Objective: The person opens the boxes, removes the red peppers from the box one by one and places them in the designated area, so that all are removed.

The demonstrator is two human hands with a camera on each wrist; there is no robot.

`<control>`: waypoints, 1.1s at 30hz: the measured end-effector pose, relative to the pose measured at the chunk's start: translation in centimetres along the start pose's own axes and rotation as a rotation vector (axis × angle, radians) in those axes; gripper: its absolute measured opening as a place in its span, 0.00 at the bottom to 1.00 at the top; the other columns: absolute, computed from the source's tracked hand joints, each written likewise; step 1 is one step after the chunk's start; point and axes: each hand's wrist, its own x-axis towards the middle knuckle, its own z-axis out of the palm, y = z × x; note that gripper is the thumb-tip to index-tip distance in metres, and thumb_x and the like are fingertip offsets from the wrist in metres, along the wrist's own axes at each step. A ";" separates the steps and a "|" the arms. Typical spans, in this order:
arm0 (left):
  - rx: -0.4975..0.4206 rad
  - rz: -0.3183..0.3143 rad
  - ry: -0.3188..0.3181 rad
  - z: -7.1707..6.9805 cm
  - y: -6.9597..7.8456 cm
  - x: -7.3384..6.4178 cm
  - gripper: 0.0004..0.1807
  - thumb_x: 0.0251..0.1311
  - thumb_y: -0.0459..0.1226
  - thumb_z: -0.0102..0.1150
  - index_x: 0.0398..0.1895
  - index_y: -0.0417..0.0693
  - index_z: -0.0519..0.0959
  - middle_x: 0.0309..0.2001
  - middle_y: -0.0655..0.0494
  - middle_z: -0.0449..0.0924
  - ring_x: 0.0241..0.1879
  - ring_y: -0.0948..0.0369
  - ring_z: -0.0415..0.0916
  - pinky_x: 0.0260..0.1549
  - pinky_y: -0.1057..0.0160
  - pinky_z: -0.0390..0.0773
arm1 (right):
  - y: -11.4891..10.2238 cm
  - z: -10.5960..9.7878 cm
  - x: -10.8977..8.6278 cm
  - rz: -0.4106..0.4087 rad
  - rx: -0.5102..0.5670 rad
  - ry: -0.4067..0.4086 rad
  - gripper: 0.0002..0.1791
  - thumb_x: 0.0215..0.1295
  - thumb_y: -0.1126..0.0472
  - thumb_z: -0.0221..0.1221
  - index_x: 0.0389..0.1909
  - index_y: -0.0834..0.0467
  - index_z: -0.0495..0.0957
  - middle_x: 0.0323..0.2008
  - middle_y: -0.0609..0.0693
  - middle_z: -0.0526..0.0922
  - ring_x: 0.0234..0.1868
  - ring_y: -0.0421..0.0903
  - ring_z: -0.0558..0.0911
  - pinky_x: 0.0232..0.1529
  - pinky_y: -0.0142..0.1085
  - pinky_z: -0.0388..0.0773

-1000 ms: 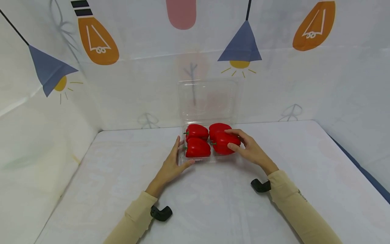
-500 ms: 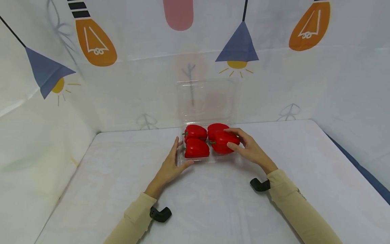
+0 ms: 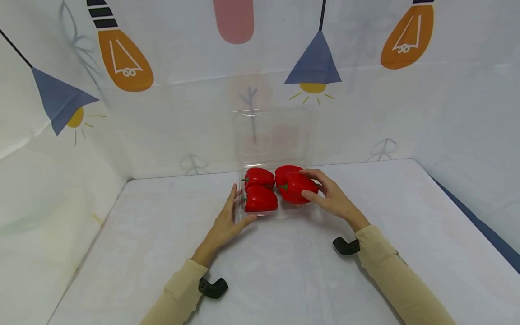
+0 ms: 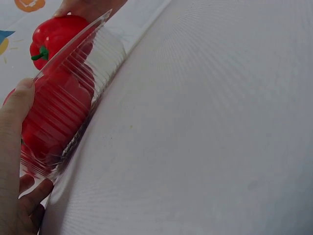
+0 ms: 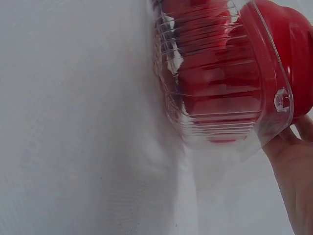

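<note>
A clear plastic clamshell container (image 3: 264,214) stands open at the back of the table, its lid (image 3: 271,135) raised behind it. Inside it lie a front-left bell pepper (image 3: 261,199), a back-left bell pepper (image 3: 259,178) and a partly hidden back-right bell pepper (image 3: 286,172), all red. My right hand (image 3: 331,198) grips another red bell pepper (image 3: 298,188) between thumb and fingers, over the front-right compartment. In the left wrist view this held pepper (image 4: 56,41) shows above the rim, green stem outward. My left hand (image 3: 225,223) touches the container's front-left corner, fingers along its side, thumb at the front rim.
The table (image 3: 284,271) has a white cover, and its back edge meets a white fabric wall (image 3: 174,122) printed with lamps and bulbs. Another fabric wall (image 3: 48,180) stands at the left. Black curved devices sit at the left wrist (image 3: 213,287) and right wrist (image 3: 346,246).
The pepper in my right hand has risen slightly, its stem end tipping up. My left hand stays at the container. The head view has shifted a little.
</note>
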 end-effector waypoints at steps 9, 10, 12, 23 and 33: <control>0.005 -0.006 0.001 0.0 -0.1 0.1 0.58 0.50 0.59 0.64 0.75 0.63 0.35 0.72 0.61 0.54 0.72 0.54 0.53 0.66 0.43 0.60 | -0.6 -0.2 -0.1 0.021 -0.001 -0.006 0.34 0.62 0.66 0.59 0.69 0.61 0.58 0.64 0.59 0.63 0.65 0.57 0.63 0.63 0.57 0.66; 0.003 -0.005 0.002 0.0 -0.1 0.1 0.58 0.50 0.59 0.64 0.75 0.63 0.35 0.72 0.60 0.55 0.72 0.53 0.53 0.66 0.43 0.60 | -0.6 -0.2 -0.1 0.022 0.002 -0.006 0.34 0.62 0.66 0.59 0.69 0.61 0.58 0.64 0.59 0.63 0.65 0.57 0.63 0.63 0.57 0.66; 0.003 -0.002 0.005 0.0 -0.1 0.0 0.58 0.50 0.59 0.64 0.75 0.64 0.35 0.72 0.60 0.55 0.72 0.53 0.54 0.66 0.43 0.60 | -0.5 -0.2 -0.1 0.021 0.007 -0.006 0.34 0.62 0.66 0.58 0.69 0.61 0.59 0.64 0.59 0.63 0.65 0.57 0.63 0.64 0.57 0.66; 0.008 -0.005 0.010 0.2 -0.3 0.0 0.57 0.50 0.60 0.63 0.75 0.66 0.36 0.71 0.62 0.54 0.71 0.52 0.56 0.63 0.41 0.63 | 2.9 -0.4 0.5 -0.031 0.014 0.029 0.34 0.63 0.65 0.58 0.70 0.52 0.58 0.69 0.50 0.62 0.69 0.50 0.61 0.65 0.47 0.67; 0.016 0.001 0.003 0.1 -0.3 0.1 0.55 0.51 0.60 0.62 0.75 0.68 0.37 0.72 0.61 0.55 0.71 0.51 0.55 0.64 0.41 0.62 | 2.8 -0.8 0.6 -0.058 0.058 0.062 0.35 0.63 0.67 0.58 0.70 0.54 0.56 0.68 0.49 0.63 0.65 0.48 0.65 0.58 0.24 0.71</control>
